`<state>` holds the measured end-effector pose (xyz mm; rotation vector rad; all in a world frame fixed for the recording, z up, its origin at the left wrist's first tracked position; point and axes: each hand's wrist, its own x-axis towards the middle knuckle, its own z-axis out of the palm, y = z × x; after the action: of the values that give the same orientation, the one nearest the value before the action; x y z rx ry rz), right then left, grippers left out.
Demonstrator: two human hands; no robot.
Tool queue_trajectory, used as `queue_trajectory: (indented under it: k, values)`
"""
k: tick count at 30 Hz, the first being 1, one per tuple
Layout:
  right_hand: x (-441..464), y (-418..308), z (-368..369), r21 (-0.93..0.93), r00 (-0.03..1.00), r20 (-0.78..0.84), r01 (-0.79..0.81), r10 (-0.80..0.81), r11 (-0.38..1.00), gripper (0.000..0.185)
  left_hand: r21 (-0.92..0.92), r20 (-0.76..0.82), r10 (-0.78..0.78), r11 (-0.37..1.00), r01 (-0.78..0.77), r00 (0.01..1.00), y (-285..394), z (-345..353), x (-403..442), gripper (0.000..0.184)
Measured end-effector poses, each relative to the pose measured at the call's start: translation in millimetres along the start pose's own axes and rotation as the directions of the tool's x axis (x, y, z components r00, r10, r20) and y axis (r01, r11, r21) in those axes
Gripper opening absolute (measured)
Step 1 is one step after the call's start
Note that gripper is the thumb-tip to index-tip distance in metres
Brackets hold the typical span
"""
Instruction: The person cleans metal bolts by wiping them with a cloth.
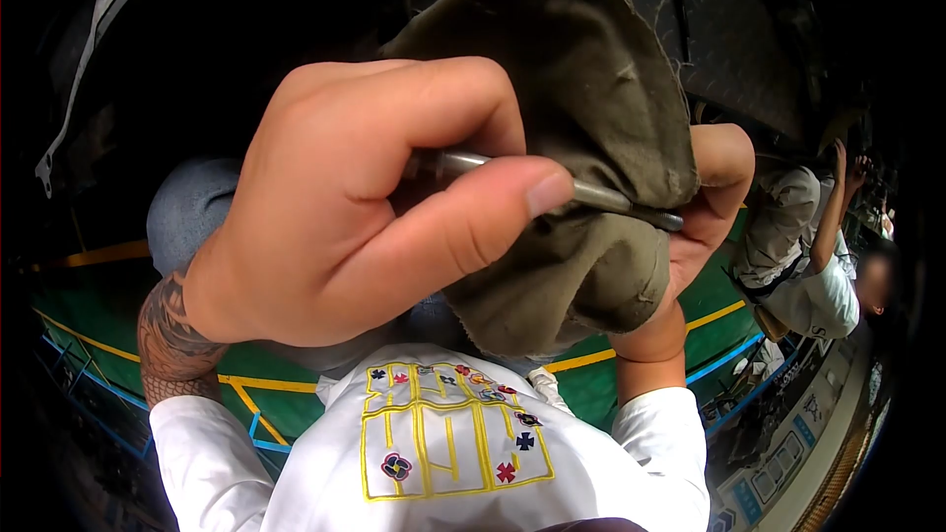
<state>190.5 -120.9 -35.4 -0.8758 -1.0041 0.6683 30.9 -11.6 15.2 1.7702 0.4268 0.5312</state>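
Note:
A grey metal bolt (601, 197), long and thin with a dark threaded end, runs slantwise across the middle of the view. My left hand (355, 197) is closed on it, thumb pressed along the shaft and index finger curled over; the bolt's other end is hidden inside that hand. Behind the bolt hangs a creased olive-green rag (581, 69) with frayed edges. My right hand (711, 187) grips this rag from the right, its fingers curled by the threaded end and partly covered by the cloth. A fold of the rag touches the bolt's shaft.
To the right, another person (813, 266) in light clothes crouches or sits with arms raised. Dark patterned metal plate (739, 89) lies ahead. Green floor (103, 335) with yellow lines surrounds me. A thin bent metal piece (79, 69) shows at the left.

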Motion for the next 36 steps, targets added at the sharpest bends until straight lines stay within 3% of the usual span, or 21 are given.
queue_trajectory:
  k: [7, 15, 21, 36]
  values:
    - [1, 0, -1, -0.031, 0.998, -0.008, 0.056, -0.056, 0.998, 0.046, 0.024, 0.016, -0.001, 1.0, 0.001, 1.0, 2, -1, 2, 0.022]
    - [2, -3, -3, -0.056, 0.995, -0.024, 0.095, -0.097, 0.994, 0.043, -0.127, -0.008, 0.002, 0.992, -0.003, 1.0, -2, 5, 1, 0.026]
    - [2, -4, -4, -0.083, 0.992, -0.014, 0.121, -0.122, 0.989, 0.041, -0.108, 0.001, -0.037, 0.993, 0.036, 0.999, 1, 5, 1, 0.026]
    - [3, -3, -5, -0.1, 0.992, -0.026, 0.12, -0.123, 0.988, 0.038, 0.202, 0.035, 0.089, 0.975, -0.095, 0.995, 2, 10, 4, 0.019]
